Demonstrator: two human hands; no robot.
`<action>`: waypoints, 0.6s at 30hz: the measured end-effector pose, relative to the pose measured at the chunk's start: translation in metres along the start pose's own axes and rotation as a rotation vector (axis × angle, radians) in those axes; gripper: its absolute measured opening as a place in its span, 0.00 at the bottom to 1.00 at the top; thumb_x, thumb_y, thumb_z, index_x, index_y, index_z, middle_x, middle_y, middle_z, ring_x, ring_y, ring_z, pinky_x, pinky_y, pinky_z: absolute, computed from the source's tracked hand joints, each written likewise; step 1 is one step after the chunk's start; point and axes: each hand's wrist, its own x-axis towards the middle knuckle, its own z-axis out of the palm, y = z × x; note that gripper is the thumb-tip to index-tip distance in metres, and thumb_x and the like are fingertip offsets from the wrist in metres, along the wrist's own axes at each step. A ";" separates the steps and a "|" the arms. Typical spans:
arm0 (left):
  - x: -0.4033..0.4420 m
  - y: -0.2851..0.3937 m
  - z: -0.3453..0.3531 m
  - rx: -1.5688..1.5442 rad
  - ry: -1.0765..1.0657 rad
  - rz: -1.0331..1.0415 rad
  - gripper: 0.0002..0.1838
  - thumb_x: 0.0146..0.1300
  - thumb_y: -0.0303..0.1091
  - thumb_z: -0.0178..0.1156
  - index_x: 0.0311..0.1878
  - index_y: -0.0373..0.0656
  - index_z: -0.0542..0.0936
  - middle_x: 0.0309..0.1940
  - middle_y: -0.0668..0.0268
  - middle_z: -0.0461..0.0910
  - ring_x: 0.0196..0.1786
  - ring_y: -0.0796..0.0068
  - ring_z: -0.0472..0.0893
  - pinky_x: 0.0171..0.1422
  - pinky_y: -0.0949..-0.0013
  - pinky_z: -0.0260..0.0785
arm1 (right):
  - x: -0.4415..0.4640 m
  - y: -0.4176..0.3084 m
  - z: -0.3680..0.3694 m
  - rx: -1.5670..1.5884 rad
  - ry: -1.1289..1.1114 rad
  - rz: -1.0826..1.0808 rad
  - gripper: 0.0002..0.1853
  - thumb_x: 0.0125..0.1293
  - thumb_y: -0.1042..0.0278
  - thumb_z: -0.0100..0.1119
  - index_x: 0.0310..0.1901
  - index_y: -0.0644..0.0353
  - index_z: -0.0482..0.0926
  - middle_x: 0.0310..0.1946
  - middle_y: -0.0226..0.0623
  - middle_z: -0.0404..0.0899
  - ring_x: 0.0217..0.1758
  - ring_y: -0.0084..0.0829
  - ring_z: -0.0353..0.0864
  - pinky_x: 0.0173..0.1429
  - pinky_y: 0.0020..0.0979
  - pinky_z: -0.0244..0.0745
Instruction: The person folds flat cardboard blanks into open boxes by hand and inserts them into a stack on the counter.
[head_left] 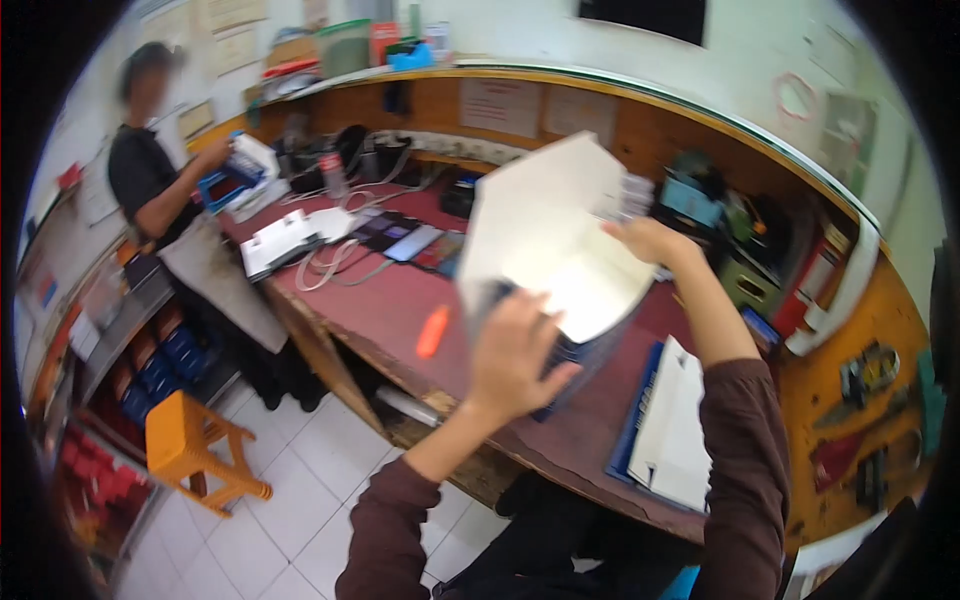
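A large folded white panel (560, 230), like a binder cover with a dark outer side, stands tilted above the bench and is smeared by motion. My right hand (645, 242) grips its right edge, thumb on the white inner face. At its lower left is my left hand (515, 360), fingers spread and thumb apart, over a dark part of it; contact there is blurred. An orange object (434, 331), perhaps a handle or cutter, lies on the bench left of my left hand. Right of the panel rests a blue-and-white binder (672, 430).
The dark red bench (390, 320) carries phones (413, 243), cables and another white binder (295, 238). Across the left corner stands a person (155, 170) handling a blue-and-white object (245, 175). An orange stool (200, 445) stands on the tiles. Tools (870, 370) lie at right.
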 end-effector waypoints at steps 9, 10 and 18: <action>-0.008 -0.005 0.033 0.037 0.123 0.012 0.20 0.42 0.49 0.67 0.32 0.47 0.72 0.34 0.67 0.69 0.49 0.63 0.70 0.62 0.49 0.47 | 0.023 0.047 0.046 0.337 0.194 -0.114 0.38 0.65 0.38 0.34 0.36 0.74 0.77 0.30 0.60 0.76 0.40 0.49 0.76 0.47 0.37 0.67; -0.009 -0.003 0.033 0.034 0.116 0.014 0.20 0.42 0.49 0.67 0.32 0.47 0.72 0.34 0.67 0.69 0.49 0.63 0.70 0.62 0.49 0.47 | 0.009 0.038 0.040 0.342 0.193 -0.108 0.38 0.65 0.38 0.34 0.36 0.74 0.77 0.30 0.60 0.76 0.40 0.49 0.76 0.47 0.37 0.67; -0.037 0.095 0.056 -0.062 0.088 -0.148 0.30 0.49 0.40 0.62 0.57 0.45 0.67 0.60 0.49 0.57 0.66 0.44 0.51 0.65 0.38 0.35 | -0.184 0.030 0.024 0.979 0.597 -0.208 0.24 0.71 0.52 0.31 0.50 0.61 0.73 0.39 0.31 0.73 0.42 0.22 0.71 0.50 0.24 0.66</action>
